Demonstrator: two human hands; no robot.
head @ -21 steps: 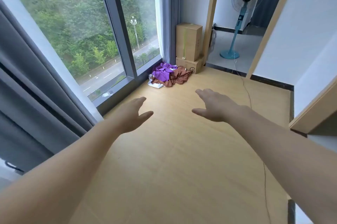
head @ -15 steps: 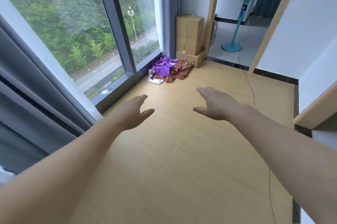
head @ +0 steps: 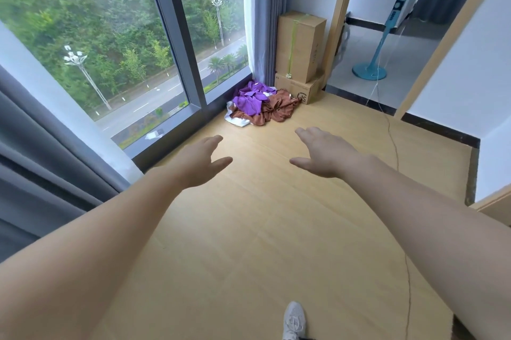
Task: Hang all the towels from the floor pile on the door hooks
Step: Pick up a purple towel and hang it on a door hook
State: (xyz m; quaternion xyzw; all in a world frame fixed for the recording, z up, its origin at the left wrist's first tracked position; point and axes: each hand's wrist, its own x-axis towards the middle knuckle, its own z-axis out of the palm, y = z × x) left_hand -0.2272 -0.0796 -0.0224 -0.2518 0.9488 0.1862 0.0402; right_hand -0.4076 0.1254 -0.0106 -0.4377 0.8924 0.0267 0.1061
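Note:
A pile of towels lies on the wooden floor in the far corner by the window: a purple towel (head: 249,101) on top, a brown towel (head: 279,110) beside and under it, a white towel (head: 235,119) peeking out at the left. My left hand (head: 201,160) and my right hand (head: 323,151) are stretched forward above the floor, palms down, fingers relaxed, holding nothing. Both are well short of the pile. No door hooks are in sight.
Two stacked cardboard boxes (head: 300,49) stand right behind the pile. A tall window (head: 171,35) and grey curtains (head: 41,146) run along the left. A doorway at the back right shows a blue standing fan (head: 387,35); its thin cord (head: 395,151) trails across the floor. My shoe (head: 294,320) shows at the bottom.
I have walked closer to the pile, which now sits lower and larger in view. Both hands stay out in front, empty. My shoe has come into view.

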